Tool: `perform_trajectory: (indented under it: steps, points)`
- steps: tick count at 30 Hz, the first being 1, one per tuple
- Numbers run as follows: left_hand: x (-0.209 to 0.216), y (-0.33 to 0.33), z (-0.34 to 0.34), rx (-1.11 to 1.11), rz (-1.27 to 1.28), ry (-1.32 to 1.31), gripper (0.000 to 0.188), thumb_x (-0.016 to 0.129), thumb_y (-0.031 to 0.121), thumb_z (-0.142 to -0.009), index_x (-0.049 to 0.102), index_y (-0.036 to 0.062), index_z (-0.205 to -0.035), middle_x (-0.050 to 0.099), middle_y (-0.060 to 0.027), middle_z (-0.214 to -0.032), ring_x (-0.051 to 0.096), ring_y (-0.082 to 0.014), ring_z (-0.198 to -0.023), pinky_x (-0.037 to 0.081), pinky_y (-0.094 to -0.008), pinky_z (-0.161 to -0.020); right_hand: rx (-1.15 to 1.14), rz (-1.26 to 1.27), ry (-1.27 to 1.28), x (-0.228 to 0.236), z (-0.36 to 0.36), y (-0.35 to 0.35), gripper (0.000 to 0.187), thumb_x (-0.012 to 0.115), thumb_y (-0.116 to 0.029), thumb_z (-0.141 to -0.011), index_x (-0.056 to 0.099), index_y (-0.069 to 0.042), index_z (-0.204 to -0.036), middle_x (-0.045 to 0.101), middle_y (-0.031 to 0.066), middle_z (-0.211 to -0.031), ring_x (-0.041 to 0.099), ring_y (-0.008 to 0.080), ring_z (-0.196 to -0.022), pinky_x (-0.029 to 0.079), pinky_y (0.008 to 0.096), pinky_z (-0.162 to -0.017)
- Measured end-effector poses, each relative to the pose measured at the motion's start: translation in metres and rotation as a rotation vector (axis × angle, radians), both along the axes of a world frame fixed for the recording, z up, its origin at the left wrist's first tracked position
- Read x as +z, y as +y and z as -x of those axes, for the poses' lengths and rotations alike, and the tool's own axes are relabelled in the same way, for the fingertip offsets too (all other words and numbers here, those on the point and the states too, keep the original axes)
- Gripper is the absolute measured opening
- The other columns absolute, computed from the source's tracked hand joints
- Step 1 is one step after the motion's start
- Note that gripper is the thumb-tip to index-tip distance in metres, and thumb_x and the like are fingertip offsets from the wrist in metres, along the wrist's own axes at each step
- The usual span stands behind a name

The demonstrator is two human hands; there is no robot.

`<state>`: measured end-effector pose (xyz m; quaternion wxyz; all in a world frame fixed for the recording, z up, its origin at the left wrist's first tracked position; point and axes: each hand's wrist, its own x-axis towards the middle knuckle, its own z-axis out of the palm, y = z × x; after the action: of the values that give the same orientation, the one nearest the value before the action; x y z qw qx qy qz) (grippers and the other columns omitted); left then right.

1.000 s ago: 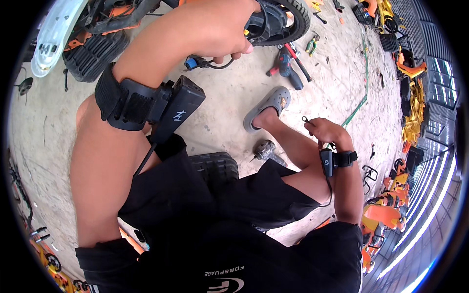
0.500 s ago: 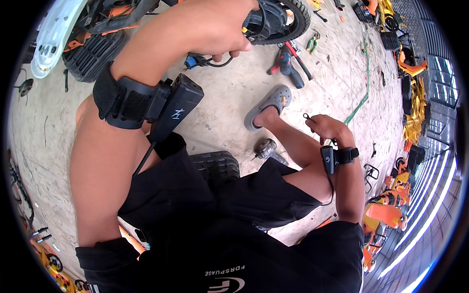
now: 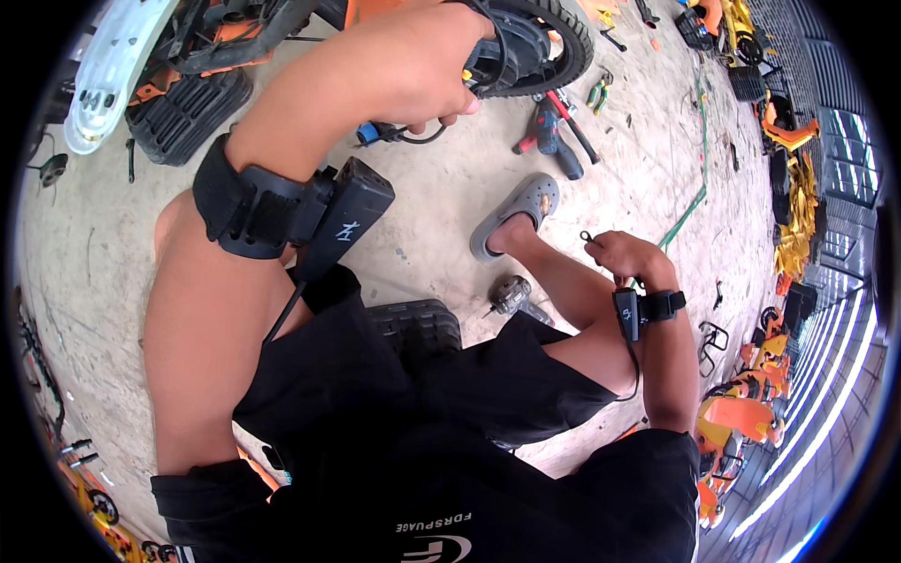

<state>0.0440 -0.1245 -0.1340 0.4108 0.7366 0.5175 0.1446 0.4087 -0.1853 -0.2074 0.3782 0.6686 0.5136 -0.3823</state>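
Note:
My left hand point(image 3: 427, 70) reaches forward and grips the black tyre of a small wheel point(image 3: 535, 42) at the top of the view; a black wrist device point(image 3: 282, 211) is strapped on that forearm. My right hand point(image 3: 627, 258) rests by my right knee and pinches a small thin metal part point(image 3: 587, 236) between its fingers. A black band with a small unit point(image 3: 643, 308) sits on that wrist. A blue-ended cable piece point(image 3: 380, 133) lies just under my left hand.
A grey clog point(image 3: 516, 214) is on my foot on the sandy floor. A cordless drill point(image 3: 511, 296) lies by my knee, a red-handled tool point(image 3: 554, 127) and pliers point(image 3: 598, 91) farther off. Black ridged footplates point(image 3: 188, 113), a white panel point(image 3: 113, 70) and orange ride-on toys point(image 3: 751, 413) stand around.
My right hand has shifted slightly lower and nearer the knee with the small part; my left hand stays on the wheel.

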Motion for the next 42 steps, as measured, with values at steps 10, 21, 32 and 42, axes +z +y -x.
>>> perform_trajectory:
  steps: [10,21,32,42]
  points:
    - [-0.003,0.007,0.005,-0.056,0.055,0.058,0.034,0.069,0.008,-0.081,0.064,-0.0046,-0.112,0.067,-0.0123,-0.074,0.064,-0.02,-0.057,0.05,-0.0338,-0.057,-0.074,0.047,0.163,0.006,0.011,0.001,0.042,0.044,-0.034,-0.098,0.058,0.006,-0.104,0.066,0.0167,-0.085,0.067,0.0272,-0.057,0.055,0.0367,-0.056]
    - [-0.012,0.004,0.0,-0.177,-0.068,0.091,0.013,0.069,0.012,-0.079,0.068,-0.0009,-0.08,0.069,-0.0151,-0.074,0.068,-0.0261,-0.068,0.051,-0.0376,-0.068,0.068,-0.558,0.625,0.022,0.062,0.016,0.034,0.052,-0.032,-0.098,0.066,-0.001,-0.099,0.067,0.0174,-0.082,0.065,0.0304,-0.075,0.05,0.0381,-0.073]
    - [-0.004,-0.001,-0.018,-0.249,-0.089,0.11,0.013,0.066,0.011,-0.082,0.066,0.0006,-0.09,0.07,-0.0164,-0.081,0.067,-0.0338,-0.085,0.051,-0.0431,-0.076,-0.448,-1.175,1.281,0.092,0.16,0.07,0.02,0.053,-0.01,-0.098,0.055,0.001,-0.116,0.061,0.0039,-0.084,0.051,0.006,-0.063,0.044,0.0221,-0.058]
    - [-0.015,0.0,-0.019,-0.258,-0.147,0.241,0.036,0.069,0.013,-0.083,0.062,0.0045,-0.117,0.067,-0.0214,-0.101,0.063,-0.038,-0.1,0.05,-0.0458,-0.086,-0.308,-1.343,1.312,0.147,0.191,0.088,0.031,0.054,-0.007,-0.097,0.058,-0.004,-0.127,0.056,0.0025,-0.078,0.053,0.0065,-0.067,0.043,0.024,-0.06]
